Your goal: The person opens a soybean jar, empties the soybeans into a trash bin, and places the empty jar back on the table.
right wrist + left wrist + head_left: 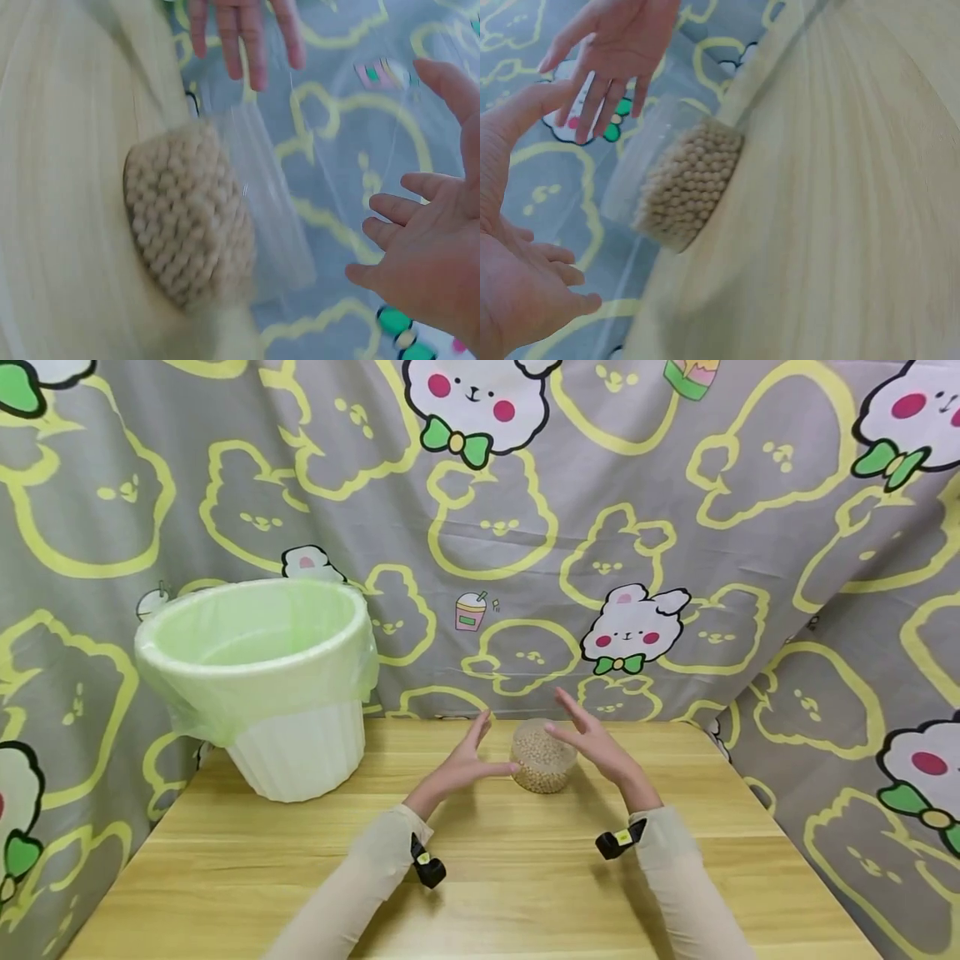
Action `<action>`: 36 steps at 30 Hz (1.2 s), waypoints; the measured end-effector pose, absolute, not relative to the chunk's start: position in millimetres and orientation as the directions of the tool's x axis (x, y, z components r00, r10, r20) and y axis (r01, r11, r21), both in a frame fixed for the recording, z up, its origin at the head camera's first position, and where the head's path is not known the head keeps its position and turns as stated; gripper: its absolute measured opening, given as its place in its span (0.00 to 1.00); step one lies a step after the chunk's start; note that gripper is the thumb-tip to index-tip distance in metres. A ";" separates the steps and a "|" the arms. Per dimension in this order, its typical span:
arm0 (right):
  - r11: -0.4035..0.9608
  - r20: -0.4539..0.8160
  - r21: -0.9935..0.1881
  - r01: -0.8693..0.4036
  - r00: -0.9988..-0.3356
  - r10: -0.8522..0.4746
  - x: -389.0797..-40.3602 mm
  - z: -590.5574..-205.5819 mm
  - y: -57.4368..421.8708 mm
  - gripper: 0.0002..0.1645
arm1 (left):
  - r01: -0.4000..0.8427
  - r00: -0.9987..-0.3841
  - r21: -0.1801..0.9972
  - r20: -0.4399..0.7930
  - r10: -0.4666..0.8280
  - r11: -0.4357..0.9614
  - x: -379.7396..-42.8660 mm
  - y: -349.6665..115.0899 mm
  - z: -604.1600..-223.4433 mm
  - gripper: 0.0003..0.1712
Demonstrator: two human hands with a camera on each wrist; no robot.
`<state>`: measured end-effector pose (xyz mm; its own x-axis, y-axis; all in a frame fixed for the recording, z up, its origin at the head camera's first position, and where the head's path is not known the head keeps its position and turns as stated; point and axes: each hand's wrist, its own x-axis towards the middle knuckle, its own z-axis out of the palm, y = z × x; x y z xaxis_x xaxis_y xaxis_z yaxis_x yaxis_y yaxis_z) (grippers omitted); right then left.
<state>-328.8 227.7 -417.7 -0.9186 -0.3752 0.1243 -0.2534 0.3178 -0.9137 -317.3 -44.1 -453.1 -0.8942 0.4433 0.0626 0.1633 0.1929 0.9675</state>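
Note:
A clear jar (543,758) stands upright toward the back of the wooden table, partly filled with small round beige balls (690,180). Its upper part is see-through, with no balls in it (262,202). My left hand (461,767) is raised at the jar's left, fingers extended and thumb pointing toward the jar. On the opposite side, my right hand (600,750) hovers with its fingers spread, partly overlapping the jar in the head view. Both wrist views show a gap between each hand and the jar, and neither hand holds anything.
A white ribbed bin (296,760) lined with a pale green bag (255,685) stands at the table's back left. A grey curtain (525,527) with cartoon figures hangs behind and beside the wooden table (517,893). Black cameras (429,862) are strapped to both wrists.

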 end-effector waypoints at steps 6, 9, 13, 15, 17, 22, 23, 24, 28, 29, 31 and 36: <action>0.176 0.063 -0.974 -0.144 -0.916 -0.397 -340.4 -441.9 253.1 0.51 | 0.104 -0.902 0.990 0.056 0.428 0.090 -327.6 -29.0 -471.5 0.73; 0.128 0.042 -0.986 -0.107 -0.902 -0.429 -343.3 -453.5 261.0 0.52 | 0.076 -0.893 0.995 0.040 0.448 0.063 -330.2 -22.3 -477.9 0.72; 0.116 0.006 -0.991 -0.066 -0.891 -0.454 -345.2 -465.7 267.6 0.56 | 0.077 -0.886 0.995 0.042 0.462 0.056 -332.7 -14.1 -482.9 0.70; 0.121 -0.010 -0.991 -0.053 -0.884 -0.467 -346.3 -470.2 269.1 0.57 | 0.086 -0.883 0.995 0.052 0.467 0.052 -334.2 -10.6 -484.3 0.69; 0.118 -0.017 -0.992 -0.046 -0.876 -0.483 -347.8 -473.4 269.9 0.59 | 0.094 -0.880 0.994 0.060 0.471 0.049 -336.7 -7.5 -485.6 0.69; 0.123 -0.039 -0.992 -0.027 -0.858 -0.511 -352.8 -479.7 271.4 0.64 | 0.079 -0.874 0.996 0.050 0.484 0.039 -343.5 -1.2 -487.7 0.70; 0.131 -0.044 -0.991 -0.027 -0.858 -0.512 -354.0 -481.2 271.5 0.65 | 0.076 -0.874 0.996 0.048 0.484 0.038 -344.3 -0.2 -488.3 0.70; 0.137 -0.045 -0.990 -0.030 -0.857 -0.513 -355.2 -482.7 271.5 0.65 | 0.073 -0.875 0.997 0.045 0.482 0.039 -345.0 0.8 -488.9 0.70; 0.190 -0.020 -0.977 -0.095 -0.849 -0.528 -359.4 -489.9 271.5 0.65 | 0.107 -0.879 0.993 0.073 0.472 0.046 -347.1 5.0 -494.2 0.68; 0.202 -0.020 -0.974 -0.103 -0.849 -0.529 -359.6 -491.2 271.1 0.65 | 0.125 -0.879 0.991 0.085 0.469 0.056 -347.5 6.0 -495.9 0.67; 0.226 -0.013 -0.966 -0.128 -0.845 -0.534 -360.4 -494.1 270.6 0.65 | 0.167 -0.881 0.983 0.113 0.460 0.079 -348.1 8.1 -499.6 0.66; 0.232 -0.012 -0.964 -0.130 -0.851 -0.526 -360.0 -497.3 270.1 0.65 | 0.221 -0.893 0.964 0.138 0.429 0.150 -347.8 11.7 -504.0 0.65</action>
<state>-360.0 270.1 -497.3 -0.8505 -0.5258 -0.0119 -0.1299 0.2319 -0.9640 -347.8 11.7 -504.0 -0.8927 0.4290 0.1382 0.2214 0.1502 0.9635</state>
